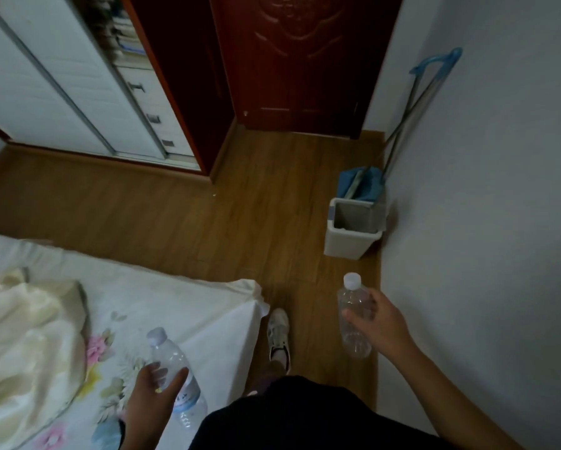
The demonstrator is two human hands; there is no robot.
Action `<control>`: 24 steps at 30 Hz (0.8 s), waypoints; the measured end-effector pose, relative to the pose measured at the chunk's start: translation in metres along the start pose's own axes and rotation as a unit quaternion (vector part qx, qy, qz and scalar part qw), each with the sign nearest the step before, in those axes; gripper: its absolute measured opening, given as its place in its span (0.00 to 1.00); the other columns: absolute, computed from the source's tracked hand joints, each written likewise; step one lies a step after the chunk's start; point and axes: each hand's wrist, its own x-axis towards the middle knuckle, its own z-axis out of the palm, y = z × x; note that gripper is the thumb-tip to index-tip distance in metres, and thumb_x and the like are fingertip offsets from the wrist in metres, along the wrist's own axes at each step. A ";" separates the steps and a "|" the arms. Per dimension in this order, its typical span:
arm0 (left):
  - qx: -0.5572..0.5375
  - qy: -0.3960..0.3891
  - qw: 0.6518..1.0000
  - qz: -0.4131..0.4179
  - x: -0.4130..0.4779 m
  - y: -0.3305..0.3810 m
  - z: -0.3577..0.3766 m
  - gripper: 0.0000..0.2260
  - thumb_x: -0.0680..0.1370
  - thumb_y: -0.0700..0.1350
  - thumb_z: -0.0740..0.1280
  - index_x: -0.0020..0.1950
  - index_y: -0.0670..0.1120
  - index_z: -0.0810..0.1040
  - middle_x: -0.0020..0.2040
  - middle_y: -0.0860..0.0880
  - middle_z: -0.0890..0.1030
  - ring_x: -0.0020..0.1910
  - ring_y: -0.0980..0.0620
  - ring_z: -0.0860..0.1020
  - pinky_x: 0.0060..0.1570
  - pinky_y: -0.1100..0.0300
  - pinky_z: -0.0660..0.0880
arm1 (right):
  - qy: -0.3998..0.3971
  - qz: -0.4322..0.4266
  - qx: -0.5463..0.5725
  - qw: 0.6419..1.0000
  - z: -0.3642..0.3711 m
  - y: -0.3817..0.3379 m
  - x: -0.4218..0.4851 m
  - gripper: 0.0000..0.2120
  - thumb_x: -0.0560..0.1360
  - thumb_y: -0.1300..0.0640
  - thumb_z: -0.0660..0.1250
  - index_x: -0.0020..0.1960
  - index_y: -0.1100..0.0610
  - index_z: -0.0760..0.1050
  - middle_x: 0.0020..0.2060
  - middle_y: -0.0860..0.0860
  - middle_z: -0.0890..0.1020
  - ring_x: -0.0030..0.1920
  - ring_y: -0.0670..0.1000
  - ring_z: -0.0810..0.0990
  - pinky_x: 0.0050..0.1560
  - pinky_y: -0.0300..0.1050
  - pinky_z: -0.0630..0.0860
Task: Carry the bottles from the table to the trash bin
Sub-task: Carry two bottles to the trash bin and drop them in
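While the person is walking across the brown wood-plank floor (181, 216), a white floral-printed bed (162, 306) is lying at left and a white rectangular plastic trash bin (353, 235) is standing open against the wall ahead, well apart from both hands. Left hand (152, 394) is grasping a clear labelled plastic bottle (175, 378); right hand (379, 323) is grasping a clear unlabelled plastic bottle (353, 316). Risk: the bin mouth is looking narrow, so an early release would likely be bouncing a light bottle off the rim.
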 end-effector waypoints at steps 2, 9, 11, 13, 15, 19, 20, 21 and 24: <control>0.004 -0.005 1.000 0.000 0.032 0.032 0.007 0.36 0.62 0.56 0.78 0.64 0.41 0.74 0.56 0.42 0.82 0.56 0.41 0.81 0.59 0.46 0.74 | 0.005 0.014 -0.006 1.000 -0.002 -0.011 0.034 0.40 0.61 0.31 0.74 0.69 0.45 0.70 0.61 0.46 0.80 0.61 0.51 0.80 0.61 0.55 0.78; 0.117 -0.091 0.984 0.102 0.133 0.183 0.054 0.26 0.66 0.60 0.76 0.57 0.48 0.76 0.49 0.50 0.83 0.50 0.45 0.83 0.52 0.51 0.76 | 0.075 0.064 0.005 0.995 -0.034 -0.043 0.114 0.30 0.69 0.44 0.76 0.67 0.52 0.74 0.58 0.49 0.82 0.59 0.53 0.80 0.58 0.50 0.77; 0.147 -0.120 0.971 0.147 0.156 0.230 0.073 0.21 0.70 0.60 0.75 0.53 0.48 0.77 0.45 0.51 0.84 0.45 0.48 0.83 0.48 0.50 0.78 | 0.098 0.081 0.022 0.992 -0.045 -0.046 0.131 0.27 0.70 0.46 0.76 0.65 0.52 0.74 0.55 0.48 0.82 0.56 0.52 0.80 0.56 0.50 0.76; 0.148 -0.133 0.963 0.180 0.172 0.275 0.094 0.19 0.71 0.57 0.76 0.54 0.48 0.77 0.46 0.51 0.84 0.45 0.50 0.83 0.46 0.51 0.78 | 0.116 0.104 0.033 0.987 -0.056 -0.048 0.149 0.23 0.71 0.48 0.75 0.63 0.51 0.74 0.51 0.48 0.81 0.51 0.51 0.79 0.52 0.48 0.74; 0.145 -0.139 0.957 0.209 0.182 0.318 0.115 0.19 0.72 0.54 0.76 0.57 0.48 0.76 0.49 0.50 0.83 0.46 0.51 0.82 0.43 0.54 0.75 | 0.133 0.117 0.043 0.983 -0.066 -0.050 0.170 0.20 0.71 0.49 0.75 0.59 0.49 0.74 0.46 0.45 0.79 0.49 0.51 0.79 0.50 0.46 0.72; 0.153 -0.153 0.948 0.234 0.209 0.390 0.155 0.19 0.73 0.54 0.76 0.58 0.50 0.73 0.51 0.52 0.81 0.48 0.51 0.80 0.46 0.53 0.74 | 0.146 0.134 0.062 0.978 -0.085 -0.057 0.227 0.18 0.71 0.50 0.76 0.56 0.48 0.72 0.47 0.47 0.79 0.49 0.51 0.78 0.50 0.46 0.71; 0.152 -0.151 0.948 0.236 0.217 0.406 0.164 0.19 0.72 0.54 0.76 0.58 0.50 0.74 0.51 0.52 0.81 0.49 0.50 0.80 0.47 0.53 0.75 | 0.146 0.135 0.068 0.978 -0.090 -0.061 0.243 0.18 0.71 0.50 0.76 0.55 0.49 0.72 0.47 0.48 0.79 0.49 0.51 0.78 0.50 0.46 0.71; 0.151 -0.149 0.948 0.237 0.225 0.422 0.173 0.20 0.72 0.55 0.75 0.58 0.49 0.75 0.52 0.52 0.82 0.50 0.50 0.81 0.48 0.52 0.75 | 0.146 0.133 0.076 0.977 -0.096 -0.068 0.260 0.18 0.71 0.50 0.76 0.55 0.49 0.72 0.47 0.47 0.79 0.50 0.51 0.79 0.50 0.46 0.71; 0.141 -0.142 0.952 0.230 0.243 0.470 0.197 0.21 0.72 0.56 0.76 0.59 0.48 0.76 0.54 0.51 0.82 0.53 0.49 0.81 0.52 0.51 0.77 | 0.139 0.125 0.097 0.978 -0.115 -0.093 0.312 0.17 0.71 0.50 0.76 0.54 0.50 0.73 0.44 0.44 0.79 0.48 0.50 0.79 0.43 0.43 0.72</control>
